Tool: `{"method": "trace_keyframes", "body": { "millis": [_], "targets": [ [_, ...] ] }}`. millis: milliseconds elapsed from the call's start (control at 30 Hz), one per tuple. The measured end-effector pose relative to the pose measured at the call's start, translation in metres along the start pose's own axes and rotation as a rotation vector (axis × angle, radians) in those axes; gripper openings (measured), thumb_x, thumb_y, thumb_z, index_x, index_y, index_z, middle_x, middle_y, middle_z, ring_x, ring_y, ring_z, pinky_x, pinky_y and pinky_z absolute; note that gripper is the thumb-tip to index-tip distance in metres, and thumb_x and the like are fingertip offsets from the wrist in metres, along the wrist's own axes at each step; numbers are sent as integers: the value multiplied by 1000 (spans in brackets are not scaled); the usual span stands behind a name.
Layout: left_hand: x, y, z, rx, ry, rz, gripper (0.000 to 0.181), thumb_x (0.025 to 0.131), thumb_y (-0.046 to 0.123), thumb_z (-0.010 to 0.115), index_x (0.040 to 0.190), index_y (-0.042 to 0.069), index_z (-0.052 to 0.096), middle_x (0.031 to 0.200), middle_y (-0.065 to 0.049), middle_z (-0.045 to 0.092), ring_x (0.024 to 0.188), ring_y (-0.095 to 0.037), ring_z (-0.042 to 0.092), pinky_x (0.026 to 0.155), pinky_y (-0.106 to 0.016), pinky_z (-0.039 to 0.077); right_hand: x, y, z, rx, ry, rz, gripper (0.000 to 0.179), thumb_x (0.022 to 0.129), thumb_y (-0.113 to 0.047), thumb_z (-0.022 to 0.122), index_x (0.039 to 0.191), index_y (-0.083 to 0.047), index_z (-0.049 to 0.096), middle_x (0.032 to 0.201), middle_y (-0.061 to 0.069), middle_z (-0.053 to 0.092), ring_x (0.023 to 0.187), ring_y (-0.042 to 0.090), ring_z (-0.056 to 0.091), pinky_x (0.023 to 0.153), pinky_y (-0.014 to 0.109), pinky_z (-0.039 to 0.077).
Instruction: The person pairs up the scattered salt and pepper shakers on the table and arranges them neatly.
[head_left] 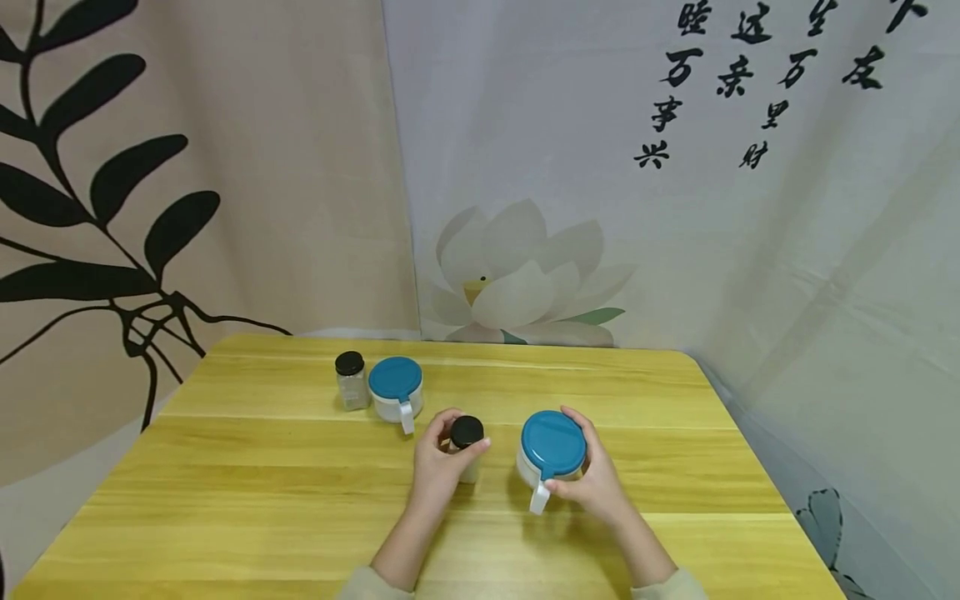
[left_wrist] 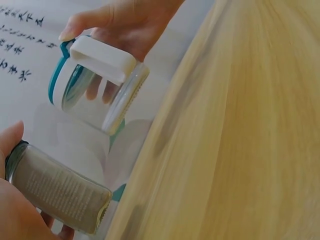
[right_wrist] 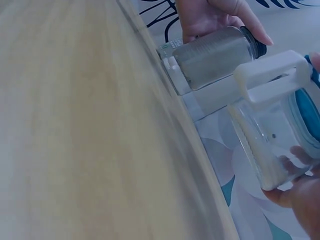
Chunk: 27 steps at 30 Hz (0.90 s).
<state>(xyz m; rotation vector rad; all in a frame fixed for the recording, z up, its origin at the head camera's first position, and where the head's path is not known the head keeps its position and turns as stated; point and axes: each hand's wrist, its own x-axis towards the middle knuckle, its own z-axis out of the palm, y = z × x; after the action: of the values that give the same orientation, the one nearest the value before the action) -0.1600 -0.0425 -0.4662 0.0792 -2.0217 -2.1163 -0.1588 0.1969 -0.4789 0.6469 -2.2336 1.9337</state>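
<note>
My left hand [head_left: 437,467] grips a small square spice jar [head_left: 468,432] with a black lid, thumb and fingers round its upper part. Greyish-brown contents and fine print show on that jar [left_wrist: 60,187] in the left wrist view. To the right, my right hand [head_left: 600,483] holds a clear seasoning jar [head_left: 553,443] with a blue lid. Its white handle [right_wrist: 274,75] points toward me in the head view. The thumb lies near the lid's tab, and the fingers wrap round the far side. A small amount of pale contents lies at its bottom. Both jars are upright and apart.
Farther back on the wooden table [head_left: 262,500] stand a second black-lidded spice jar [head_left: 351,383] and a second blue-lidded jar [head_left: 395,383] with a white handle, side by side. Printed curtains [head_left: 525,150] hang behind the table's back edge.
</note>
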Motion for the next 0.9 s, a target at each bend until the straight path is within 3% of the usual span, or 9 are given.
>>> {"method": "trace_keyframes", "body": {
  "millis": [900],
  "targets": [
    [-6,1,27,-11,38,-6,47,67,12,88,108,12,64,101,-5,58,96,-23,50,81,-38,39,-3,-3,-33,-15,-49,-51,98,64,8,78,148,-5,28,132,27,46,113,18,53,93,27,44]
  ]
}}
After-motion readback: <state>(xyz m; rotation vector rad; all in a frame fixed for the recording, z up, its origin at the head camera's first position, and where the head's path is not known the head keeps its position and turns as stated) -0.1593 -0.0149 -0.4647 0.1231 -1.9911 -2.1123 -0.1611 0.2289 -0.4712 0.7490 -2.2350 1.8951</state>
